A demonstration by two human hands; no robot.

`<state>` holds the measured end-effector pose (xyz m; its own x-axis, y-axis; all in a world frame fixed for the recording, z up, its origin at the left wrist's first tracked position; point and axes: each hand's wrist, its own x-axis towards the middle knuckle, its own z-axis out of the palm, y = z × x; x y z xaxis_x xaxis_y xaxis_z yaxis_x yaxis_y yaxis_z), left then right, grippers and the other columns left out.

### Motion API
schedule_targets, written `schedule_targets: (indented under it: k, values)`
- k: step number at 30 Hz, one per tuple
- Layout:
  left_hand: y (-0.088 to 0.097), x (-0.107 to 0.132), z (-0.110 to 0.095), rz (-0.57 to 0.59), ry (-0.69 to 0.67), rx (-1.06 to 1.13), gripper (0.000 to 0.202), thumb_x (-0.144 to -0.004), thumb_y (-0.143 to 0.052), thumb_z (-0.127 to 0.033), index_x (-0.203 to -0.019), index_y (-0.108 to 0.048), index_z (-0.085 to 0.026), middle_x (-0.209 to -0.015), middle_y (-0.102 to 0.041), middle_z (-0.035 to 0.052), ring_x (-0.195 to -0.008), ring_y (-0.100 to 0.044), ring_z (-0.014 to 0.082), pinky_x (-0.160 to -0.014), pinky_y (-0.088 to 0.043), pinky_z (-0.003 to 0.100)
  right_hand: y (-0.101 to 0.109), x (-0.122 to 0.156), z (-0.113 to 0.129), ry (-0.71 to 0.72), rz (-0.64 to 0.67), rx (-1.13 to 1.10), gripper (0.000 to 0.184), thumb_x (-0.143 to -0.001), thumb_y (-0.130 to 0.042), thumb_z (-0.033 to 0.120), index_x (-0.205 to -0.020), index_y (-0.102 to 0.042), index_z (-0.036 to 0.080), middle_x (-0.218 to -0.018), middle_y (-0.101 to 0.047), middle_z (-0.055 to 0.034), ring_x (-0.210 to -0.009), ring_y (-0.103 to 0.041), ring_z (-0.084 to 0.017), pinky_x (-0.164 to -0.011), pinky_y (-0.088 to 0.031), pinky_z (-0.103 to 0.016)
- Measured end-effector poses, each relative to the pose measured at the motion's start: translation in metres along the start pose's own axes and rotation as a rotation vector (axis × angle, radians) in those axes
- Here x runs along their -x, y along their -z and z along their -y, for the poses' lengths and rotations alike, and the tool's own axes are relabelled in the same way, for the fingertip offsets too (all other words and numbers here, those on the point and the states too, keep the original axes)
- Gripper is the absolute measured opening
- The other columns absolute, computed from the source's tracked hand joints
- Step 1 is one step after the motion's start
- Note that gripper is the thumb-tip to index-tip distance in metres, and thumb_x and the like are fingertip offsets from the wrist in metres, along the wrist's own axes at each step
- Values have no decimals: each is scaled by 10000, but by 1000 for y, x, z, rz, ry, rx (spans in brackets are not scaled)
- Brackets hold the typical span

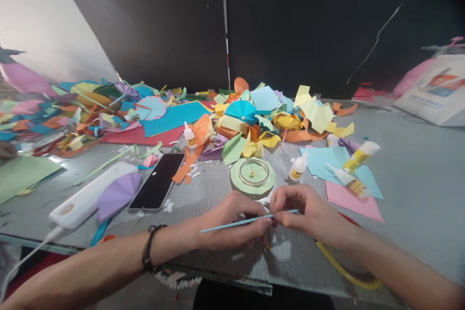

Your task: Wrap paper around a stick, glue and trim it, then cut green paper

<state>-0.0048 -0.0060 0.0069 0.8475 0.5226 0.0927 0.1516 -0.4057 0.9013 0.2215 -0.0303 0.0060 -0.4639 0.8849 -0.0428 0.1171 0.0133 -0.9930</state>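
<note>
Head view: with left hand (234,214) and right hand (308,209) meeting near fingertips, fingers curled, we are pinching thin light-blue stick (228,225) slantwise in both.

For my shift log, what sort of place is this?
Probably a papercraft workspace: a heap of coloured paper lies along the back of the table, a small glue bottle stands nearer, and the fingers hold a thin blue stick.

Your right hand (310,210) hides part of the blue stick (232,224); the right edge cuts off the white bag (432,114), its lettering (429,102) blurred
</note>
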Motion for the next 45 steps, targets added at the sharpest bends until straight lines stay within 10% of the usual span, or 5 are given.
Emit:
schedule_targets:
  k: [18, 30, 45]
  values:
    - [0, 0, 1, 101, -12, 18, 416, -1041, -471, -367, -872, -735, -94, -740, -729, 96, -580, -649, 126, -550, -486, 196, -2, 1, 9, -192, 139, -166, 104, -734, -720, 246, -696, -638, 194, -653, -654, 10, -624, -566, -144, -643, -435, -279]
    - [-1, 0, 1, 4, -29, 32, 412, -1025, -514, -366, -772, -720, -114, -671, -698, 67, -565, -615, 110, -553, -459, 194, -3, -3, 4, -95, -8, -43, 444, -924, -645, 618, -810, -680, 191, -807, -639, -29, -737, -564, -168, -675, -441, -296]
    - [-6, -2, 16, -125, 129, 446, 739, -971, -408, -755, -831, -695, -88, -632, -676, 85, -477, -602, 120, -498, -478, 226, -4, -3, 6, 83, -159, -50, 397, -920, -717, 570, -810, -640, 196, -689, -614, 17, -592, -558, -117, -575, -459, -262]
